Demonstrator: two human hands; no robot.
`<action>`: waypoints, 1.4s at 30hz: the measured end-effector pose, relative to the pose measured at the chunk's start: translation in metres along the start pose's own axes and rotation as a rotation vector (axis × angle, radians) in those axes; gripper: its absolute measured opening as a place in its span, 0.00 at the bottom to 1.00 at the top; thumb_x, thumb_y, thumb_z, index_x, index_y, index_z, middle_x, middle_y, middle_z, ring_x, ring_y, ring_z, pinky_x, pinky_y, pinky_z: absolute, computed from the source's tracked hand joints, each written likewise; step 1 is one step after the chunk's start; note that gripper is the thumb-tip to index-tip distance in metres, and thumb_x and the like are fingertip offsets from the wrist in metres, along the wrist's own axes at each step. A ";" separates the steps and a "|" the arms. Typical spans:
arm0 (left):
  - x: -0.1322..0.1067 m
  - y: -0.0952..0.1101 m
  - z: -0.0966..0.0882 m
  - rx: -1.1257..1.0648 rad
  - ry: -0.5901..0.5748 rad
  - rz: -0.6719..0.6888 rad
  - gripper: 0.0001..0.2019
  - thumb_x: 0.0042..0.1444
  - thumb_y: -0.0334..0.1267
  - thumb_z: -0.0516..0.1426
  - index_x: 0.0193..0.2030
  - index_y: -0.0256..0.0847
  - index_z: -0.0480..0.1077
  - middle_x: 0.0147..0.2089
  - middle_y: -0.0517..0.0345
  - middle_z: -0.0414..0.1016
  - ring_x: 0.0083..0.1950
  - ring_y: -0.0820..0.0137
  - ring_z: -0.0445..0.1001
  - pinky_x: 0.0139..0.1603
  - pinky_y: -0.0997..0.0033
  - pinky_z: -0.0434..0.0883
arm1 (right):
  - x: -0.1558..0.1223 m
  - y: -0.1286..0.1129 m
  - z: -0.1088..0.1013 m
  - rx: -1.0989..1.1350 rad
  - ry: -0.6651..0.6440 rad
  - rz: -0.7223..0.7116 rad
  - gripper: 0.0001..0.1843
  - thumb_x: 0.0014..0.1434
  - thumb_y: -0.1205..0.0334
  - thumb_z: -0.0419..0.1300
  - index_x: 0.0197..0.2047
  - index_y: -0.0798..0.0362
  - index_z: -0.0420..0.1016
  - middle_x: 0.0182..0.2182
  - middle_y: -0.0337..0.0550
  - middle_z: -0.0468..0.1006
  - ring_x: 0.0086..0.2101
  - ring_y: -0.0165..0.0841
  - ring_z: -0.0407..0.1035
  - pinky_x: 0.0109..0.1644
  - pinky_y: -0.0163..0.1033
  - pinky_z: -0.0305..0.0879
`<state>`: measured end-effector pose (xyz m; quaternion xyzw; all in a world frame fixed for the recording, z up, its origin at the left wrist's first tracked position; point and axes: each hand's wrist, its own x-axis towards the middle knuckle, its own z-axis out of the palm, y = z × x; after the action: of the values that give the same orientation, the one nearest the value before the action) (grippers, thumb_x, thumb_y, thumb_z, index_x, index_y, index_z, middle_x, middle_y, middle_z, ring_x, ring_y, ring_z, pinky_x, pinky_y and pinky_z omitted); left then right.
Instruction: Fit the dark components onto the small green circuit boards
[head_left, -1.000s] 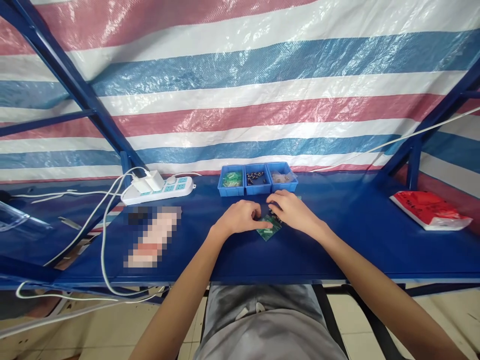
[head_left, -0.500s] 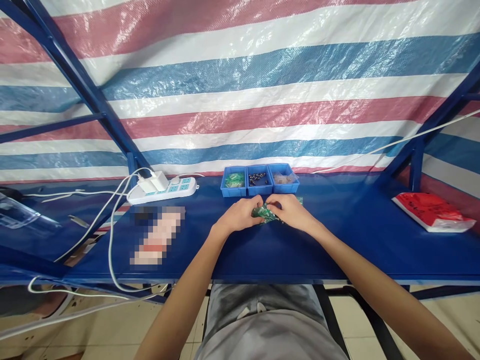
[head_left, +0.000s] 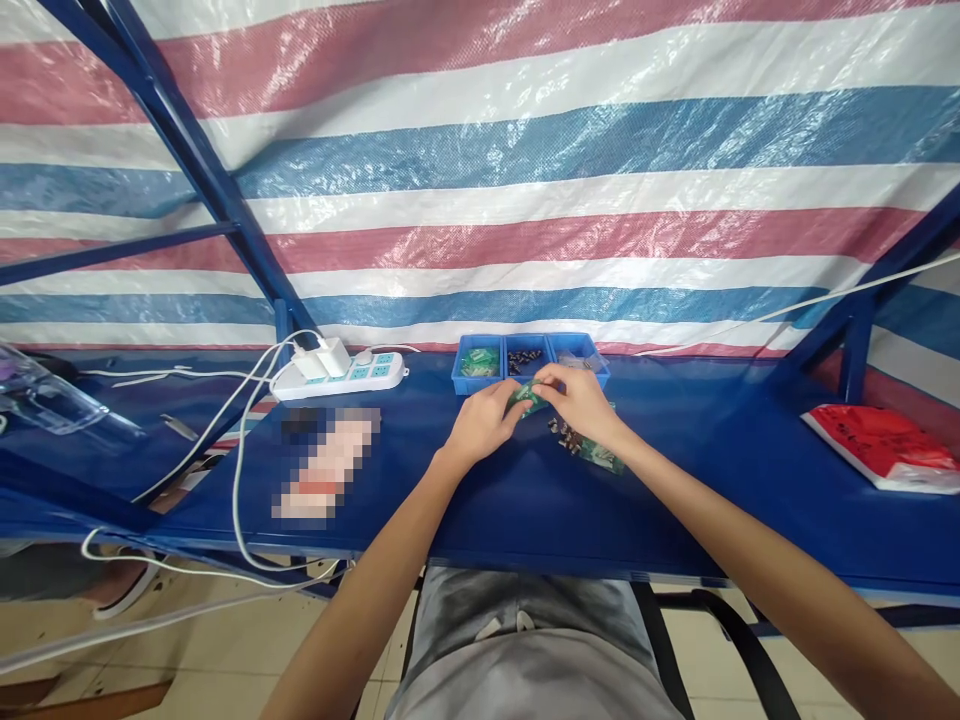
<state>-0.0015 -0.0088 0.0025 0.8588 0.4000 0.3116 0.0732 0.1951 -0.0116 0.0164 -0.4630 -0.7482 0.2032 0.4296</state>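
My left hand (head_left: 480, 425) and my right hand (head_left: 581, 405) meet above the blue table (head_left: 675, 500), both pinching a small green circuit board (head_left: 523, 396) lifted off the surface. Under my right wrist lie several small dark parts (head_left: 564, 434) and another green board (head_left: 600, 458) on the table. Just behind my hands stand three small blue bins (head_left: 530, 362): the left one has green boards, the middle one dark parts, the right one pale parts.
A white power strip (head_left: 345, 375) with chargers and white cables sits at the back left. A blurred-out object (head_left: 326, 470) lies left of my hands. A red and white bag (head_left: 885, 445) rests at the far right. A striped tarp hangs behind.
The green board has gone from lying on the table under my fingers to being held up between both hands, closer to the bins. The dark parts and second board under my right wrist now show.
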 end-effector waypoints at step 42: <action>0.006 -0.006 0.002 -0.214 0.059 -0.020 0.10 0.68 0.41 0.52 0.42 0.41 0.74 0.38 0.57 0.75 0.39 0.68 0.73 0.40 0.70 0.67 | -0.014 0.000 0.009 0.250 -0.022 0.137 0.14 0.61 0.49 0.60 0.35 0.51 0.77 0.29 0.41 0.75 0.30 0.35 0.68 0.32 0.39 0.65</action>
<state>-0.0012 -0.0003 0.0012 0.8323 0.3752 0.3771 0.1558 0.1905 -0.0230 0.0049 -0.4537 -0.6881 0.3288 0.4610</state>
